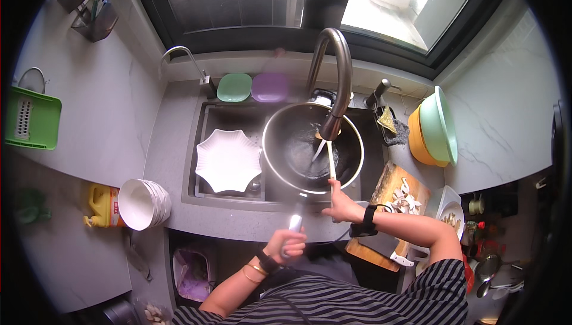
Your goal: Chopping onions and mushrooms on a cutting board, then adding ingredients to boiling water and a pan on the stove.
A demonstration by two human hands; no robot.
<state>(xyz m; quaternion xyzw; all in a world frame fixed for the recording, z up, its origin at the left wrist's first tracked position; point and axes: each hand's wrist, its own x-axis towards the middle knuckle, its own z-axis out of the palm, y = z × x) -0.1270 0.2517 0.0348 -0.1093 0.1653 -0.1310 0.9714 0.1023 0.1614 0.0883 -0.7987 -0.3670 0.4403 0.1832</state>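
Observation:
My left hand (290,242) is closed around the handle of a wok (278,164), which rests over the right basin of the sink. Water runs from the pull-down faucet (331,126) into the wok. My right hand (343,204) holds a long, slim utensil (332,162) that reaches over the wok's near rim; its far end is under the faucet head, and its kind is unclear. In the left basin (223,116) lies a white scalloped plate (228,159). A wooden cutting board (385,180) with sliced mushrooms (404,200) and a knife (402,259) lies right of my right forearm.
Stacked white bowls (138,204) and a yellow jug (99,204) stand at the left. Green (234,87) and purple (270,87) dishes line the back edge. Basins (440,128) lean at the right, near a sponge (387,120). A small gooseneck tap (183,50) rises at the back left.

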